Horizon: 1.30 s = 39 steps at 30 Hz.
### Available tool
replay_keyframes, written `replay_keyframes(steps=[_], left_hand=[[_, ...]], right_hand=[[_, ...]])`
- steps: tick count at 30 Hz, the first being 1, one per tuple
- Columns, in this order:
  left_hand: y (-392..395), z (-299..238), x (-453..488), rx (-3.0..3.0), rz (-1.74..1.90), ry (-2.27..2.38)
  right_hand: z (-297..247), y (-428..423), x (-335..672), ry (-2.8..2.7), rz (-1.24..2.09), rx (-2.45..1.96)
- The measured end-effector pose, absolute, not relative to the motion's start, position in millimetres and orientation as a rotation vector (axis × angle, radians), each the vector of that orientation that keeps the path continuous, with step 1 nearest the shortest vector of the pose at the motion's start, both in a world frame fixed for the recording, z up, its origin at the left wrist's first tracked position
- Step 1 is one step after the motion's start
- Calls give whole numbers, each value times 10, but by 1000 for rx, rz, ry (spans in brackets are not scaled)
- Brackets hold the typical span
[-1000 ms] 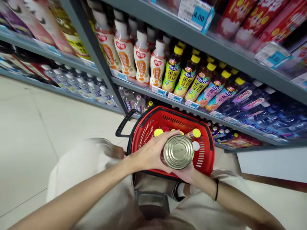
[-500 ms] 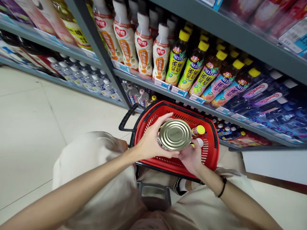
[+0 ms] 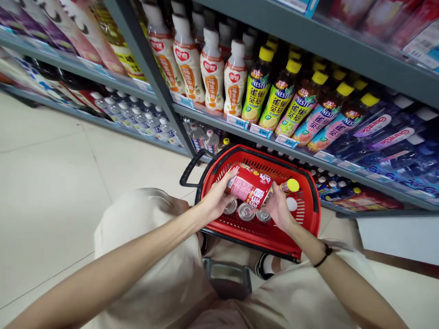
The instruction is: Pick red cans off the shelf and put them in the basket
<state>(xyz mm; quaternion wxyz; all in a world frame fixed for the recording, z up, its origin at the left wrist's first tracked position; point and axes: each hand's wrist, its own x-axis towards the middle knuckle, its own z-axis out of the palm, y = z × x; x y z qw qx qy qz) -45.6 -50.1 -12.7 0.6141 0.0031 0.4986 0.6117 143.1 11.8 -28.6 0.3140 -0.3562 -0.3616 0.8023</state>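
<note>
Between my hands, a large red can [image 3: 249,185] with white and pink lettering lies tilted on its side over the shopping basket. My left hand [image 3: 219,194] is closed around its left end. At the other end, my right hand [image 3: 279,208] grips it with the fingers around the bottom edge. The red shopping basket [image 3: 260,237] has black trim and stands on the floor between my knees. Below the red can, several smaller silver-topped cans [image 3: 246,211] sit in the basket. A yellow-capped bottle [image 3: 291,185] and a white-capped bottle [image 3: 291,204] are at its right side.
Grey shelves [image 3: 291,34] rise just beyond the basket. They hold white peanut-milk bottles [image 3: 211,75], yellow-capped tea bottles [image 3: 255,93] and blue-labelled bottles [image 3: 394,137]. The black basket handle [image 3: 187,176] sticks out left. A grey stool [image 3: 228,276] is beneath me. Pale tiled floor [image 3: 51,183] lies left.
The can has been turned in my hands: its ridged metal end faced up before, and now its red printed side shows. The silver-topped cans beneath have come into sight.
</note>
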Motion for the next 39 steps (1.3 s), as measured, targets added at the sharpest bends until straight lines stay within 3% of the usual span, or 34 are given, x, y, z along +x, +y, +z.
replay_keyframes(steps=[10, 20, 30, 34, 39], left_hand=[[-565, -64, -420, -85, 1203, 872], [-583, -45, -371, 54, 701, 822], [-629, -511, -280, 183, 543, 639], [-494, -578, -399, 437, 537, 989], [-349, -445, -423, 792, 902, 1314]], right_hand=[[-39, 233, 1649, -1437, 1864, -750], [-31, 350, 1728, -1791, 1347, -676], [-210, 292, 1502, -1273, 1702, -945], [-237, 320, 1496, -1024, 1776, -1157], [-180, 313, 1505, -919, 1786, -1219]])
